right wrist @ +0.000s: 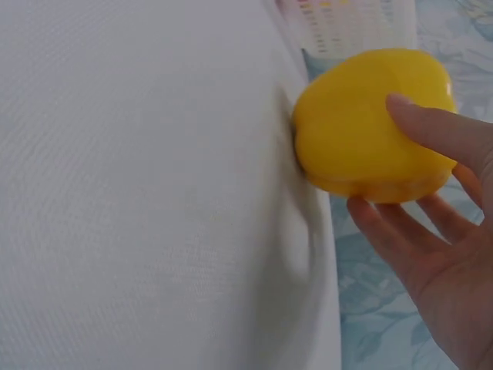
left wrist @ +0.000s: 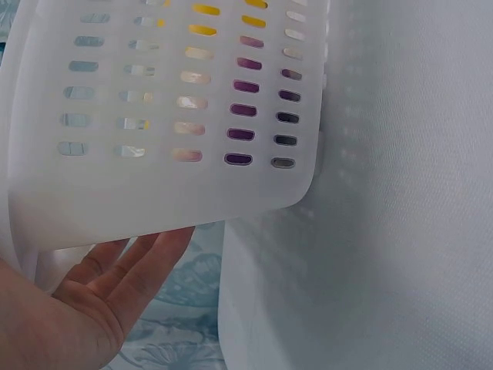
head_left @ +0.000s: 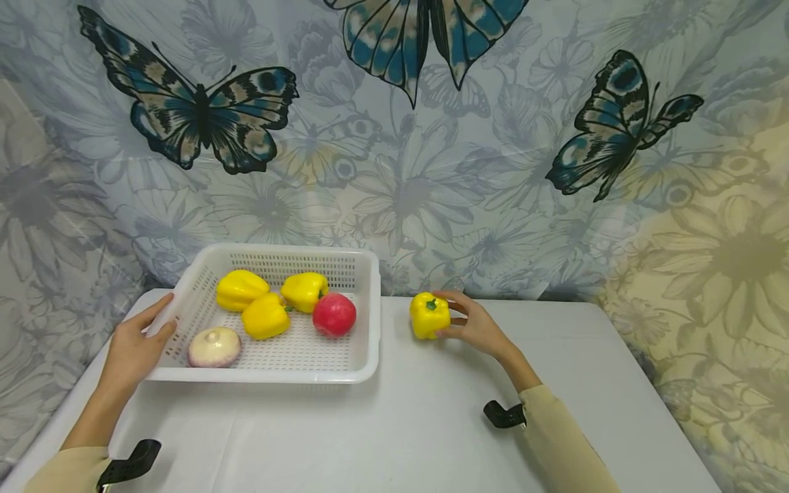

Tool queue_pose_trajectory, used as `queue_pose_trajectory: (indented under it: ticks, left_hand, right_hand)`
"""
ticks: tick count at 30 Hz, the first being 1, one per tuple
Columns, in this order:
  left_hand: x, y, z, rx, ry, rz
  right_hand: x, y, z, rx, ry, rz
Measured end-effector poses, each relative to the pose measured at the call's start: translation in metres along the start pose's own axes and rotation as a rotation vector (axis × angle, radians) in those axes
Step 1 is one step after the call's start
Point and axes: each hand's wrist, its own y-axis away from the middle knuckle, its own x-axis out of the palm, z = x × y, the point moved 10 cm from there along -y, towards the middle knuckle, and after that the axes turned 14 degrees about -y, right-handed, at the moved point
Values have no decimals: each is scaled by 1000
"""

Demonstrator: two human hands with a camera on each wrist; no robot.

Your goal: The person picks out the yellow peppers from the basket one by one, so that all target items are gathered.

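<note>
No text, label, brand, number or sign can be read in any of the three views.
</note>
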Motion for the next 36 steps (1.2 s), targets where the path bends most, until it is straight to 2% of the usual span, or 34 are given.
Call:
queue_pose_trajectory:
  ticks: [7,16,23,36]
  left_hand:
    - [1,0,0,2,7,0]
    - [2,0,1,-6,16,11]
    - [2,0,0,-3,20,14]
    - [1,0,-1,0,16,9]
  right_hand:
    - [1,0,0,14,14,-13]
    - [12,9,35,-6,106,23]
    - [5,2,11,-45,131,12]
    - [4,4,12,-35,177,19]
